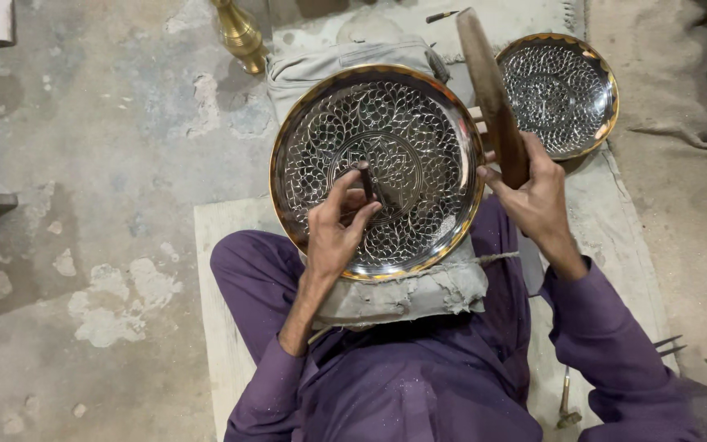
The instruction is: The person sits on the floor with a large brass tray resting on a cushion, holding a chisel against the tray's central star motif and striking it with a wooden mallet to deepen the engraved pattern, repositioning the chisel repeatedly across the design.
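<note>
A small hammer (566, 405) lies on the mat (214, 245) by the person's right knee. The left hand (333, 233) pinches a dark chisel (365, 182) upright on the engraved metal plate (376, 170), which rests on a grey padded block (443, 290) in the lap. The right hand (538, 196) grips a wooden mallet (491, 94) just beside the plate's rim. A second engraved plate (560, 94) lies at the mat's far edge, a brass vase (240, 34) on the floor beyond

engraved plates (419, 123): 2 | mallet (493, 90): 1 | chisel (365, 181): 1 | brass vase (240, 34): 1
</note>
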Motion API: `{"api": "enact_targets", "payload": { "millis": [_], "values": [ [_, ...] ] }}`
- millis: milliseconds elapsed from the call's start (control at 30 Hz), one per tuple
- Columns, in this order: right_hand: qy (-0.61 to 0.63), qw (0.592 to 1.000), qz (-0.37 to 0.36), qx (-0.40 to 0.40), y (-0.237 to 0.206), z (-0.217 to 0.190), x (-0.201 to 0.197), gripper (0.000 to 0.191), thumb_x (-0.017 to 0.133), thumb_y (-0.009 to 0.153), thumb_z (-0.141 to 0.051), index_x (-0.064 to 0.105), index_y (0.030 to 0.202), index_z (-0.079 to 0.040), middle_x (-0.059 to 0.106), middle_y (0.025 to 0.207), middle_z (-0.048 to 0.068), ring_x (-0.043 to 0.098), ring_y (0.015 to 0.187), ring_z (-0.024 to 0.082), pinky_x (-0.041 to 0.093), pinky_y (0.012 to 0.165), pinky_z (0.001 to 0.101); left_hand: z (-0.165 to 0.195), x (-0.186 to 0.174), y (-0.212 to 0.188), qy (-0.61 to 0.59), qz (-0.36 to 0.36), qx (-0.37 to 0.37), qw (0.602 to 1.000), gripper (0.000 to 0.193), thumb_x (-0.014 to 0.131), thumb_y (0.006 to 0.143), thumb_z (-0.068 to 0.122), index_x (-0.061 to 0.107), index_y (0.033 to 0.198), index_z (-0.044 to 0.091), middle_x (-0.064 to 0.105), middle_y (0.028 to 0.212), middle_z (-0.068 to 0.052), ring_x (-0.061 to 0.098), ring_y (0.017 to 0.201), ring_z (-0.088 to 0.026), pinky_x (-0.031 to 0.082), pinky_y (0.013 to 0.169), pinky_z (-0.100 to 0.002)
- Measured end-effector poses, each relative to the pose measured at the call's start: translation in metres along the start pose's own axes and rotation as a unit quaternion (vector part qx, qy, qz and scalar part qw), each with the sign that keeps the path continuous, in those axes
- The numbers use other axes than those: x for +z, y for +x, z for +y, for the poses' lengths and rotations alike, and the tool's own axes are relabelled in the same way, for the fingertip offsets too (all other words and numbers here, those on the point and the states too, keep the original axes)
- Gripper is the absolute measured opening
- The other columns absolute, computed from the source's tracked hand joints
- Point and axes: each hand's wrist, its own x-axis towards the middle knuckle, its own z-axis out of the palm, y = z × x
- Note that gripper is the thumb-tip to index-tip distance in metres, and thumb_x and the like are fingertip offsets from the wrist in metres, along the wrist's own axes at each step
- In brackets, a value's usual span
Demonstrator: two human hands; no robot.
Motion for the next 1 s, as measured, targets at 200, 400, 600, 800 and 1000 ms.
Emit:
{"api": "enact_targets", "payload": {
  "millis": [200, 400, 600, 800, 1000],
  "values": [
    [-0.052, 0.998, -0.024, -0.010, -0.009, -0.023, -0.018, 0.051, 0.082, 0.092, -0.018, 0.060, 0.134, 0.000, 0.077, 0.104, 0.015, 0.076, 0.090, 0.023, 0.061, 0.083, 0.0369, -0.012, 0.016, 0.001, 0.010, 0.003, 0.005, 1.000, 0.048, 0.073, 0.097, 0.009, 0.055, 0.141, 0.013, 0.079, 0.104, -0.013, 0.081, 0.091, -0.024, 0.071, 0.075, -0.035],
    [-0.102, 0.990, -0.039, -0.094, -0.007, -0.050, -0.036, 0.065, 0.083, 0.087, -0.020, 0.057, 0.145, -0.005, 0.071, 0.112, 0.016, 0.072, 0.092, 0.027, 0.059, 0.080, 0.0395, -0.011, 0.018, -0.004, 0.034, 0.018, 0.033, 0.999, 0.051, 0.073, 0.096, 0.008, 0.053, 0.143, 0.012, 0.079, 0.103, -0.012, 0.080, 0.090, -0.023, 0.070, 0.073, -0.034],
    [-0.263, 0.951, -0.057, -0.153, 0.000, -0.059, -0.038, 0.066, 0.080, 0.088, -0.014, 0.058, 0.150, -0.022, 0.070, 0.116, 0.011, 0.071, 0.087, 0.024, 0.060, 0.068, 0.0367, -0.010, 0.018, -0.002, 0.058, 0.014, 0.050, 0.997, 0.053, 0.074, 0.097, 0.009, 0.052, 0.144, 0.014, 0.079, 0.102, -0.010, 0.079, 0.086, -0.020, 0.069, 0.068, -0.031],
    [-0.340, 0.910, -0.115, -0.208, 0.012, -0.065, -0.036, 0.058, 0.070, 0.100, -0.015, 0.055, 0.154, -0.029, 0.073, 0.106, 0.002, 0.067, 0.073, 0.016, 0.058, 0.064, 0.0317, -0.008, 0.020, -0.001, 0.080, 0.015, 0.053, 0.995, 0.051, 0.075, 0.096, 0.011, 0.054, 0.142, 0.013, 0.078, 0.099, -0.011, 0.079, 0.083, -0.020, 0.069, 0.065, -0.031],
    [-0.296, 0.928, -0.112, -0.199, 0.015, -0.068, -0.031, 0.051, 0.060, 0.102, -0.009, 0.057, 0.151, -0.024, 0.074, 0.103, 0.002, 0.067, 0.075, 0.012, 0.054, 0.055, 0.0272, -0.010, 0.016, 0.004, 0.062, -0.027, 0.039, 0.997, 0.046, 0.071, 0.099, 0.011, 0.054, 0.141, 0.014, 0.079, 0.099, -0.011, 0.079, 0.079, -0.021, 0.068, 0.062, -0.033]
  ]
}}
